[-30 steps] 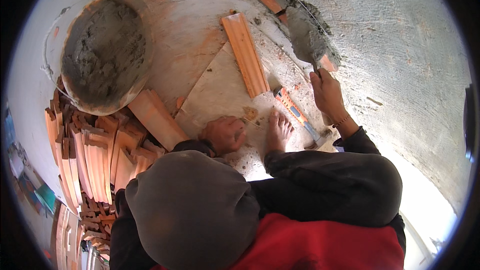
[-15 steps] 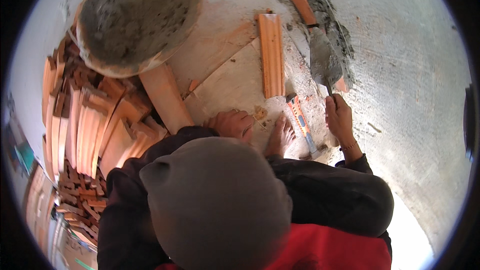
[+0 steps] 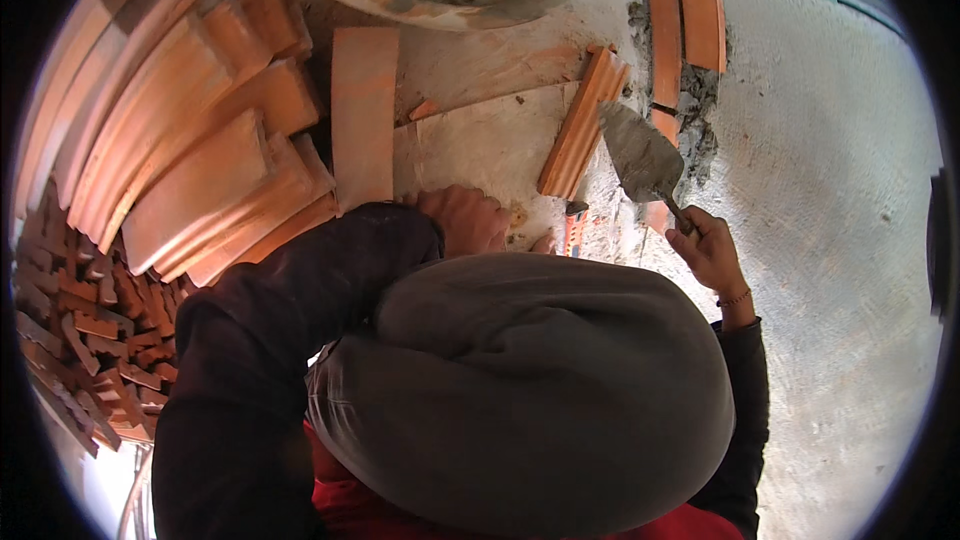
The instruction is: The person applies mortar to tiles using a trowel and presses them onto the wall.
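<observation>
The right hand (image 3: 712,252) is gripping the trowel (image 3: 643,152) by its handle, the blade hanging near the floor's (image 3: 480,75) right edge, beside the clay-tile row (image 3: 665,35) and its rough mortar (image 3: 705,120). Working mortar along that row is seemingly the step in hand; the next move is probably calling for a steady, controlled blade. The left hand (image 3: 465,222) is resting low, partly hidden, its grip impossible to tell. No brand, label or writing is showing legibly

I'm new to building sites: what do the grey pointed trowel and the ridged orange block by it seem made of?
The grey pointed trowel looks like dull metal, perhaps steel, given its thin, flat, smeared blade. The ridged orange block seems fired clay, matte, judging by its brick colour and moulded grooves.
</observation>
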Tool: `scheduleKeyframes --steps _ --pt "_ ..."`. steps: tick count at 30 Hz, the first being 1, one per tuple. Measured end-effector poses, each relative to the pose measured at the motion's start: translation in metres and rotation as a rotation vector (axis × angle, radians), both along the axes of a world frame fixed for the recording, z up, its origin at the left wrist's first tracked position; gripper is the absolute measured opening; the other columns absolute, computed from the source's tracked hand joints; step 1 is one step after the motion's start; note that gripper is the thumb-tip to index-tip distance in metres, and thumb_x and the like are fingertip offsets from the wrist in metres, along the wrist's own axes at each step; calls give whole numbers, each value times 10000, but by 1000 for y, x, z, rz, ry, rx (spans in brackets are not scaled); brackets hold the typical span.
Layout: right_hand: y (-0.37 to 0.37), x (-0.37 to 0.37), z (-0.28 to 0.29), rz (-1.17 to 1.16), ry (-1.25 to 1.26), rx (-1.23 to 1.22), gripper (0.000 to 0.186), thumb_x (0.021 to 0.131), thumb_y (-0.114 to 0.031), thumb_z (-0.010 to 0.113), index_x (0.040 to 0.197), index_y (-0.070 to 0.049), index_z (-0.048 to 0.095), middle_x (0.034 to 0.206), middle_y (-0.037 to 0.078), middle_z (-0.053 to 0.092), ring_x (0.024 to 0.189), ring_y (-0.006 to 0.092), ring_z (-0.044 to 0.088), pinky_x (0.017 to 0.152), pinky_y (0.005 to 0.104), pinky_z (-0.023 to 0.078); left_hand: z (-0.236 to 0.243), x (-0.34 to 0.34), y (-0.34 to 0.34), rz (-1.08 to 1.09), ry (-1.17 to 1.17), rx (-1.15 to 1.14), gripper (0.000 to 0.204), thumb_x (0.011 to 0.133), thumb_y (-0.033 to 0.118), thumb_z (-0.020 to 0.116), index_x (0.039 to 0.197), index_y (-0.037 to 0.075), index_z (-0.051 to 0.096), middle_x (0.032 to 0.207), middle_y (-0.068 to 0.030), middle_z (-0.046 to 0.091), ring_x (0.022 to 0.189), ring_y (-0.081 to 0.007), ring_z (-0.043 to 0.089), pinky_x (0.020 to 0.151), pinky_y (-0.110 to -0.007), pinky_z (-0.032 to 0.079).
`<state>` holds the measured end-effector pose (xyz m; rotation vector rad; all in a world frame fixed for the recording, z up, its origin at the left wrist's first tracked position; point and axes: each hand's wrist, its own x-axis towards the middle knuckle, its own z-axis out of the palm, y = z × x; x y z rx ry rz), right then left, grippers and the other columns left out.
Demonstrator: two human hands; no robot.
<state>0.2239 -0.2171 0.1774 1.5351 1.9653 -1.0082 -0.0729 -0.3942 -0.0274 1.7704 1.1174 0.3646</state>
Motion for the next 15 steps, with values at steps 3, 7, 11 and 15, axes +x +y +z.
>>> scheduleKeyframes --steps 3,7,11,15 --pt "-4 14 -12 -127 -5 -12 222 877 -194 748 847 -27 605 659 -18 478 629 96 414 589 297 392 14 -4 6 -11 28 -81 261 920 300 569 919 73 698 889 -151 714 827 -351 705 762 -495 566" --pt "-4 19 -15 -45 -36 14 248 842 -193 766 822 -16 592 649 20 485 619 117 412 584 311 392 24 -11 11 -46 53 -105 268 933 271 547 1000 57 692 962 -176 719 862 -357 711 783 -498 567" --pt "-4 26 -17 26 -69 22 255 820 -187 771 807 -9 588 636 43 479 614 129 417 583 317 395 18 -6 12 -72 72 -111 298 954 274 542 1104 49 666 998 -186 718 902 -346 721 793 -487 578" --pt "-2 20 -12 13 -115 19 238 822 -184 768 819 -17 598 637 29 491 613 132 435 588 317 403 4 1 10 -123 109 -82 304 981 284 534 1166 70 645 1001 -167 725 916 -330 726 798 -463 587"
